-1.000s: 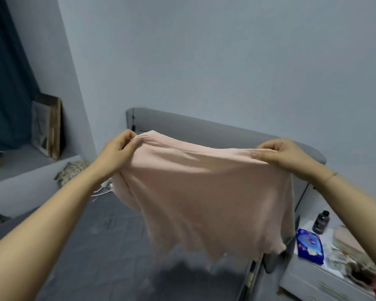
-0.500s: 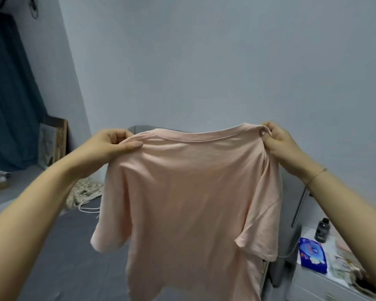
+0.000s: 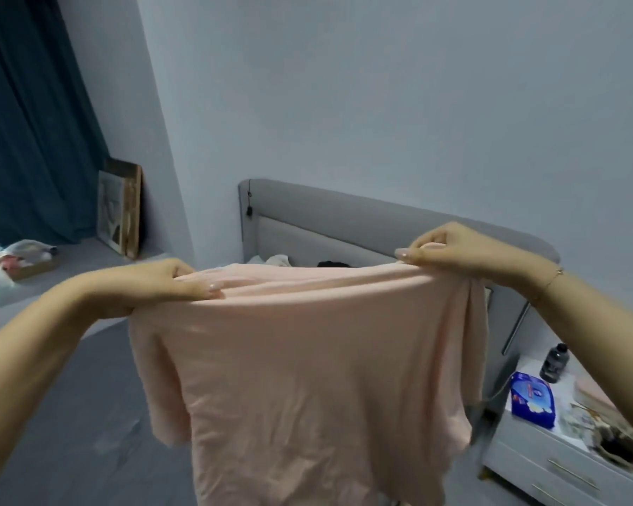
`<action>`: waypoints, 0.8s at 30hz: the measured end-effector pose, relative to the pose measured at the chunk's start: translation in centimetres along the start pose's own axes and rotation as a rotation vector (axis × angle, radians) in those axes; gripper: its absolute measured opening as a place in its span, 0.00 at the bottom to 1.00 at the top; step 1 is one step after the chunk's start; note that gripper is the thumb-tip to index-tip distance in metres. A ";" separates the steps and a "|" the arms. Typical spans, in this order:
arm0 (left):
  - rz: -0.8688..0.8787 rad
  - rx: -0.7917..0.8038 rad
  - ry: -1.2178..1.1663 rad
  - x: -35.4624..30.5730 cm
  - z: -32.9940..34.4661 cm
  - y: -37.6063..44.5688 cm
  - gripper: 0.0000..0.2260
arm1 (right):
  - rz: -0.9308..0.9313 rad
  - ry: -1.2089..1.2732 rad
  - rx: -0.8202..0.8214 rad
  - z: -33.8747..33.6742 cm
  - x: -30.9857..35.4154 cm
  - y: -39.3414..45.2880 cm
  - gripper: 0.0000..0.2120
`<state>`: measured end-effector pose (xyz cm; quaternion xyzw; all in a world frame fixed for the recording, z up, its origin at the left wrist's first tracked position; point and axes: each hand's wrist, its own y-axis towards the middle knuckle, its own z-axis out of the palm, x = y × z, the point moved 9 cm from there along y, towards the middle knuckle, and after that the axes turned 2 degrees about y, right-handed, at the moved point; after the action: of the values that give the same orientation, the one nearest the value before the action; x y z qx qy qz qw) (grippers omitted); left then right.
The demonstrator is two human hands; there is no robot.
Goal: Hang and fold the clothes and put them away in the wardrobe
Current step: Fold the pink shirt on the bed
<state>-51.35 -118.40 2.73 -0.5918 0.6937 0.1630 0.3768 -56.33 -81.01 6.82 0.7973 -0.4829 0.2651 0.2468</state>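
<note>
A pale pink T-shirt point(image 3: 307, 378) hangs spread out in front of me over the grey bed point(image 3: 70, 414). My left hand point(image 3: 161, 286) pinches its left shoulder and my right hand point(image 3: 461, 250) pinches its right shoulder, both at about the same height. The body and both short sleeves hang down freely; the hem runs off the bottom of the view. Behind the shirt's top edge, white and dark clothes point(image 3: 282, 260) lie near the headboard, mostly hidden.
A grey padded headboard point(image 3: 344, 220) stands against the pale wall. At the right, a white nightstand point(image 3: 549, 454) carries a blue packet point(image 3: 532, 403), a dark bottle point(image 3: 556, 367) and clutter. A teal curtain point(image 3: 26, 122), a leaning picture frame point(image 3: 119, 210) and a window ledge are at the left.
The shirt first rose and opened out upright, then came back down; both hands now hold it lower and wider apart, with the headboard showing above it again.
</note>
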 end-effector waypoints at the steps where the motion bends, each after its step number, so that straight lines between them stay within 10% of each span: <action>1: -0.024 -0.009 0.006 1.3 0.2 -0.7 0.30 | -0.005 -0.027 0.030 0.9 0.1 -0.4 0.30; 15: 0.097 -0.364 0.010 4.1 -1.2 3.7 0.15 | 0.000 -0.066 -0.129 3.9 -6.2 4.1 0.19; 24: 0.115 -0.153 0.014 0.7 8.1 19.9 0.13 | 0.228 -0.492 -0.322 -0.8 -21.4 13.3 0.13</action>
<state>-67.45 -108.54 -7.48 -0.5792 0.7146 0.2330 0.3156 -76.82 -72.28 -4.90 0.7290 -0.6501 0.0102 0.2142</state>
